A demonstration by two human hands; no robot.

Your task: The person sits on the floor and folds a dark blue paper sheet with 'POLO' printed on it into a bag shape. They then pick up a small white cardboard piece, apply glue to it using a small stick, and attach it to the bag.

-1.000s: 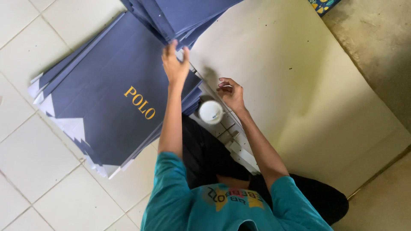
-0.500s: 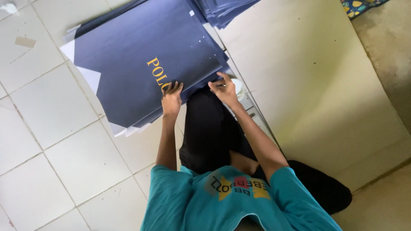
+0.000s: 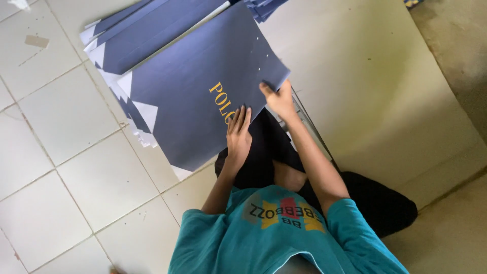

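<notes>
A large dark blue flat card sheet [image 3: 193,101] with gold lettering and white triangular flaps lies tilted over my lap. My left hand [image 3: 238,133] rests at its near edge, fingers stretched flat on top across the lettering. My right hand [image 3: 277,99] pinches the sheet's right corner between thumb and fingers. Under the sheet, a fanned pile of like blue sheets [image 3: 127,45] spreads over the white tiled floor [image 3: 66,167]. My teal shirt and dark trousers fill the bottom of the view.
A big beige board [image 3: 365,86] lies on the floor to my right, with bare concrete [image 3: 456,45] beyond it. More blue sheets [image 3: 266,7] poke in at the top. A small paper scrap [image 3: 36,41] sits on the tiles at upper left.
The top blue sheet has been drawn off the pile toward my lap. My left hand went from reaching far out to lying flat on it. The white round object near my knees is out of sight.
</notes>
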